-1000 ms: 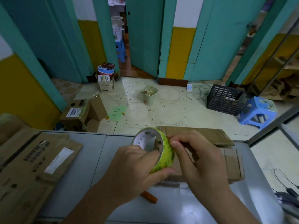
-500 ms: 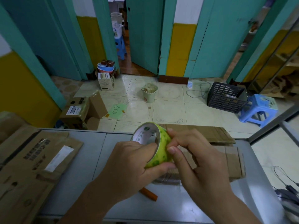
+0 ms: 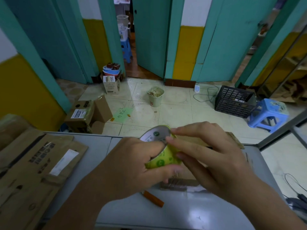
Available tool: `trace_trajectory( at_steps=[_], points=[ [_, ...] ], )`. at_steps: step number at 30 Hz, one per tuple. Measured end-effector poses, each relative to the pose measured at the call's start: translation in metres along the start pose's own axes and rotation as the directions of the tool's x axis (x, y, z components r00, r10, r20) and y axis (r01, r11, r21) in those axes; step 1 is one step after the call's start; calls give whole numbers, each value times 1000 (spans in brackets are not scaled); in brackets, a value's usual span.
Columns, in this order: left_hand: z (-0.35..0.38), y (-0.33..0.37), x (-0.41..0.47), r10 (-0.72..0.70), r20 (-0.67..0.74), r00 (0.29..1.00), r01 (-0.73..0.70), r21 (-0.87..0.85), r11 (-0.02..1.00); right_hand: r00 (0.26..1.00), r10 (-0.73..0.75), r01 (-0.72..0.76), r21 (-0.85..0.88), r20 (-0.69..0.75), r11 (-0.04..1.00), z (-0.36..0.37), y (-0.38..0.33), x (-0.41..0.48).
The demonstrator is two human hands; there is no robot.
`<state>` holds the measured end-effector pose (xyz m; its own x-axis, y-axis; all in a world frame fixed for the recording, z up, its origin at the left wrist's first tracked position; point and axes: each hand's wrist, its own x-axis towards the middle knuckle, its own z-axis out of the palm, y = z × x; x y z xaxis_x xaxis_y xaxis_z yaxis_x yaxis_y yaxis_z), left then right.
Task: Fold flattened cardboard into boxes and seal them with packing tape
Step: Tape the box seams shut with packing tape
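Print on cardboard [image 3: 41, 155] and tape roll [image 3: 157, 161] is illegible.

The green tape roll [image 3: 162, 161] is held tilted, core showing, above a stack of flat cardboard [image 3: 179, 184] — more flattened boxes [image 3: 41, 163] lie left.

Head-worn camera looks forward and down; close over the table [image 3: 174, 213].

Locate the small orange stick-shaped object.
In the head view, the orange stick lies on the grey table, just below the left hand, beside the brown cardboard stack.
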<state>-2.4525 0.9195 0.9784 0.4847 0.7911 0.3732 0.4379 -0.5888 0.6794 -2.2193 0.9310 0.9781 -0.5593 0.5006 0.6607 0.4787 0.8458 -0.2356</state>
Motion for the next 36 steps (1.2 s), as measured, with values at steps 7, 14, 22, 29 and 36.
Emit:
trace_trajectory(
  at_steps=[7,14,22,29,36],
  points=[
    [-5,4,-5,-88,165,982,108,-118,987,987,-120,121,-2,104,993,-11,8,9],
    [-12,11,-7,-132,279,951,177,-142,974,969,-154,147,51,192,988,-20,7,18],
    [-17,15,-8,-181,408,895,264,-158,951,910,-154,83,194,386,978,-29,4,29],
    [-21,15,-6,-177,440,880,293,-210,933,901,-154,69,217,407,974,-33,5,32],
    [-24,16,-3,-178,481,858,306,-202,930,879,-158,39,263,451,964,-29,9,37]
  ],
)
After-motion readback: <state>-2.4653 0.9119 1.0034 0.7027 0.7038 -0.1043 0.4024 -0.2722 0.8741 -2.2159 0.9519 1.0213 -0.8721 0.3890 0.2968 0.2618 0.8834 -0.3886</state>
